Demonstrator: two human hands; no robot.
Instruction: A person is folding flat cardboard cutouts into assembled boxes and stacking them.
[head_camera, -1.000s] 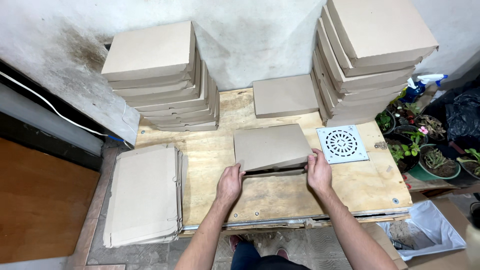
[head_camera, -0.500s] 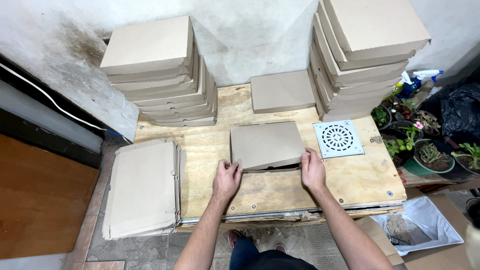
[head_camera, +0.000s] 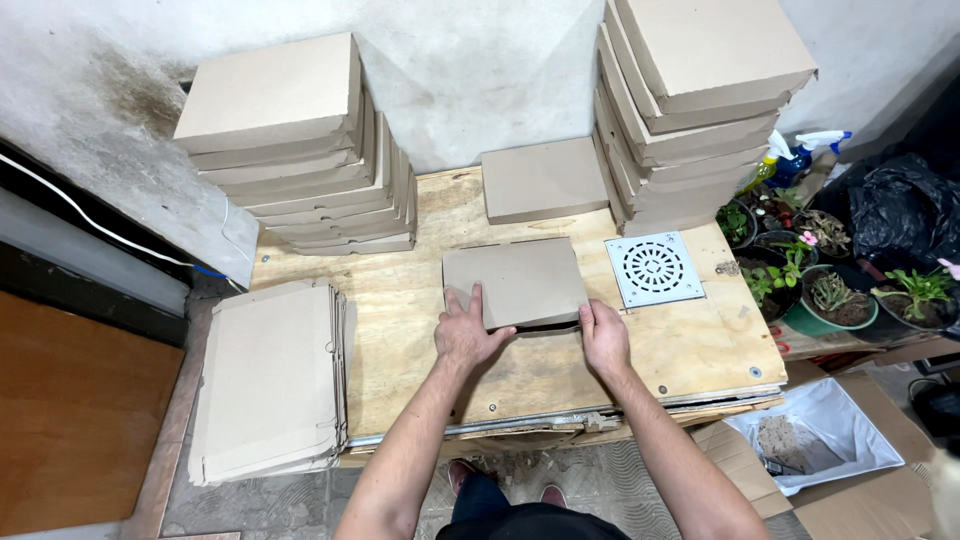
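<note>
You're pressing the flat cardboard box (head_camera: 515, 281) shut mid-table — left hand (head_camera: 467, 333) flat on its lid, right hand (head_camera: 604, 336) pinching the front edge; finished stacks (head_camera: 300, 150) behind, unfolded blanks (head_camera: 270, 385) waiting at left.

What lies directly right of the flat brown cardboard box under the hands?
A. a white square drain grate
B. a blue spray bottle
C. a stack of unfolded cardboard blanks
A: the white square drain grate lies on the plywood table beside the flat brown cardboard box.
</note>
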